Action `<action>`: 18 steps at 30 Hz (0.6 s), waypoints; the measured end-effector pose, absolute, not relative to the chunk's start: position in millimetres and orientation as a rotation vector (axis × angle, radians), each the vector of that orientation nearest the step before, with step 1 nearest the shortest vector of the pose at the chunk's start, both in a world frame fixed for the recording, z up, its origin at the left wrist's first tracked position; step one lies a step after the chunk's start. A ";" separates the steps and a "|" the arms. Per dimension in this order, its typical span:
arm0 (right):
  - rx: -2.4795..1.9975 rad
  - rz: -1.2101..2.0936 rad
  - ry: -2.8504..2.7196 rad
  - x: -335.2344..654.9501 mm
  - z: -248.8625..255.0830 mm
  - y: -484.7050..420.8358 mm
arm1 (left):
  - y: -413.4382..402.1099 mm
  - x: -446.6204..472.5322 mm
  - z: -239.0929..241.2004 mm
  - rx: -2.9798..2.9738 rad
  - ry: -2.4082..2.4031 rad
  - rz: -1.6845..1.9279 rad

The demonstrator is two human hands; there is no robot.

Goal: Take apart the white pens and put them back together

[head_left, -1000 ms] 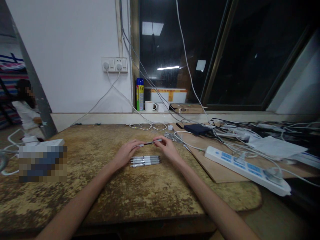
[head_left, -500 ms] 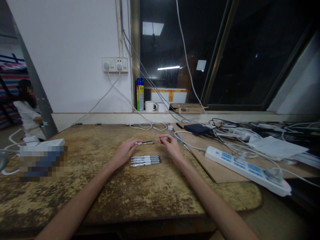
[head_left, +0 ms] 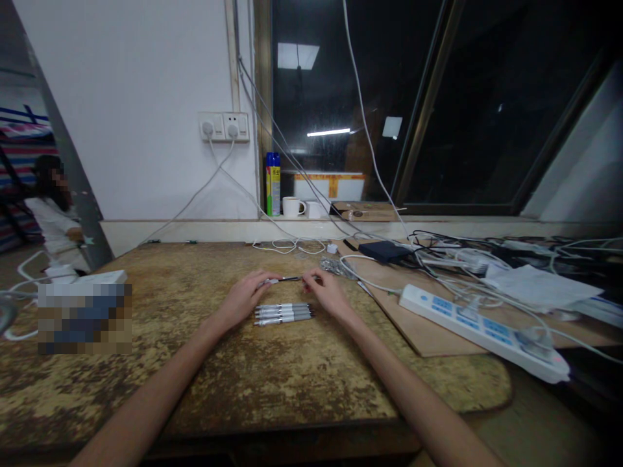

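My left hand (head_left: 246, 295) is closed round the white barrel of a disassembled pen. A thin dark refill (head_left: 289, 279) sticks out of it to the right. At the refill's far end, my right hand (head_left: 327, 292) is closed in a pinch; whatever small part its fingertips hold is hidden. Just below, between the hands, several white-and-grey pens (head_left: 285, 313) lie side by side in a stack-like row on the worn wooden table (head_left: 272, 376). Behind the right hand is a small heap of silvery, clear-looking pieces (head_left: 335, 266), too small to tell apart.
A white power strip (head_left: 481, 331) and a brown board (head_left: 389, 311) lie to the right, with tangled cables and a dark box (head_left: 382, 251) behind. White cables (head_left: 292, 245) coil along the back edge. A mug (head_left: 292, 206) and spray can (head_left: 273, 185) stand on the sill. A person (head_left: 53, 214) is far left.
My right hand has moved slightly left and down, bringing its fingertips to the end of the refill. The silvery heap behind it shows more now. My left hand stays nearly still.
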State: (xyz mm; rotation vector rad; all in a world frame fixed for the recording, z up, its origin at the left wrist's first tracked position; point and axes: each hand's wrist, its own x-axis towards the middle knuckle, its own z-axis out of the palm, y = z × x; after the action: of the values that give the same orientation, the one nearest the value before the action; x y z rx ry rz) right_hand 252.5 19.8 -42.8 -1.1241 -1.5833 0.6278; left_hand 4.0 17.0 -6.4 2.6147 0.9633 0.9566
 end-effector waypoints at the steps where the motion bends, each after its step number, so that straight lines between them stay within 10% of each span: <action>1: -1.109 0.641 -1.586 251.8 -42.8 19.5 | 16.7 4.4 -6.1 2.617 0.955 0.952; 18: -0.921 0.914 -1.151 263.3 -30.0 21.0 | 19.5 1.6 -2.1 2.369 1.075 1.175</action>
State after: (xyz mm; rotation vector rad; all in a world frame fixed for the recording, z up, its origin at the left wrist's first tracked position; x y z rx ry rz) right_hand 263.3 21.0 -30.0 -0.9211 -1.1513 0.9143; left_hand 1.6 19.5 -2.1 2.3694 1.0754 1.1751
